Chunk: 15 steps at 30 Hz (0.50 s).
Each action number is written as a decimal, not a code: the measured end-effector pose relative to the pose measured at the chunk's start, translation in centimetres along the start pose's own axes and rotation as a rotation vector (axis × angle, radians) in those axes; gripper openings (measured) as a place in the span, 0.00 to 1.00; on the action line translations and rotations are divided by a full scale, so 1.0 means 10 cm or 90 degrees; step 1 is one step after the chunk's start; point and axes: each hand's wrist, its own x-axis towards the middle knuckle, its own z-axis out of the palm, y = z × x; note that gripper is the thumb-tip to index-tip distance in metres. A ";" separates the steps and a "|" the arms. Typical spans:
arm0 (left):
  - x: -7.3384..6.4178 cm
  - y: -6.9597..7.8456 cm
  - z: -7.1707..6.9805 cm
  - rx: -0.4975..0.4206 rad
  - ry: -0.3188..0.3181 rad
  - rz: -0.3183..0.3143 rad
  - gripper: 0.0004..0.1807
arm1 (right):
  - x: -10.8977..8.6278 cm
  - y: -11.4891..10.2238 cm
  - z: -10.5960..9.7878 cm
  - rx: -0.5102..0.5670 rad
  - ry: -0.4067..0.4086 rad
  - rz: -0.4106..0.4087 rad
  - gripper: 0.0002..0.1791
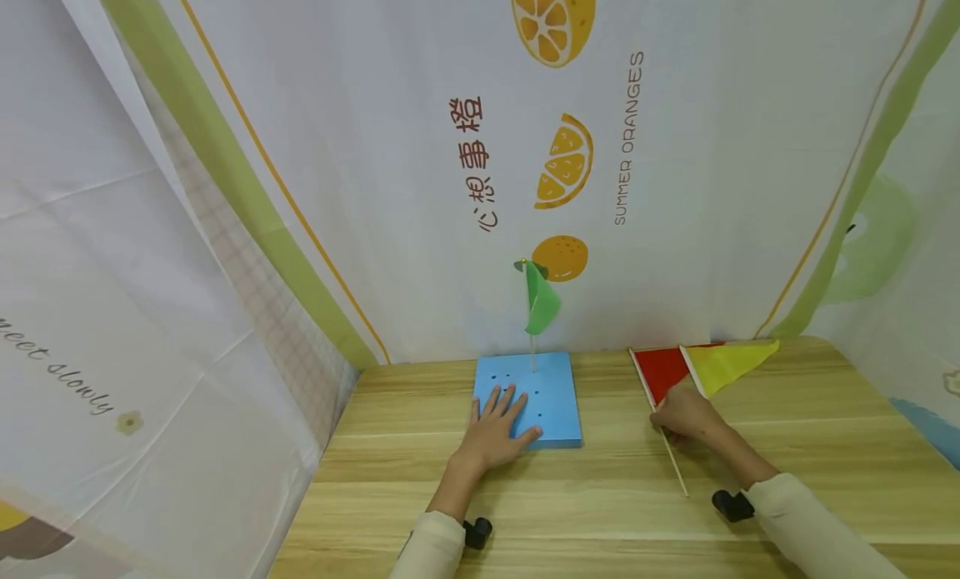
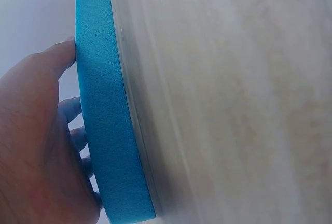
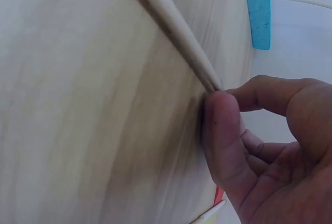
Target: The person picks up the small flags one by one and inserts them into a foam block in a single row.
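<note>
My left hand [image 1: 495,436] lies with spread, straight fingers on a blue foam block [image 1: 558,406] dotted with small holes. In the left wrist view, its thumb and fingers show along the upper edge of the block's side [image 2: 106,99]. A green flag [image 1: 542,306] stands upright on its thin stick near the block's far edge. To the right, my right hand [image 1: 686,414] pinches the wooden stick [image 3: 179,29] of a red flag [image 1: 658,371] between thumb and index finger. A yellow flag [image 1: 726,365] lies beside it, partly over the red cloth; the hand hides its lower stick.
The wood-grain table [image 1: 600,512] reaches back to a white curtain [image 1: 390,187] printed with oranges, hanging right behind the block and flags. More cloth [image 1: 150,271] hangs along the left side. Black camera mounts [image 1: 732,506] sit at both wrists.
</note>
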 end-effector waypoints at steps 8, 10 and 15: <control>0.01 0.01 -0.01 0.004 0.003 0.001 0.43 | 0.01 -0.04 -0.03 0.019 -0.016 0.017 0.13; 0.01 0.01 0.00 0.003 0.001 -0.001 0.43 | 0.02 -0.04 -0.04 0.026 -0.028 0.024 0.12; 0.00 0.01 0.00 -0.002 -0.002 -0.002 0.43 | 0.05 -0.01 -0.05 0.018 -0.050 0.028 0.12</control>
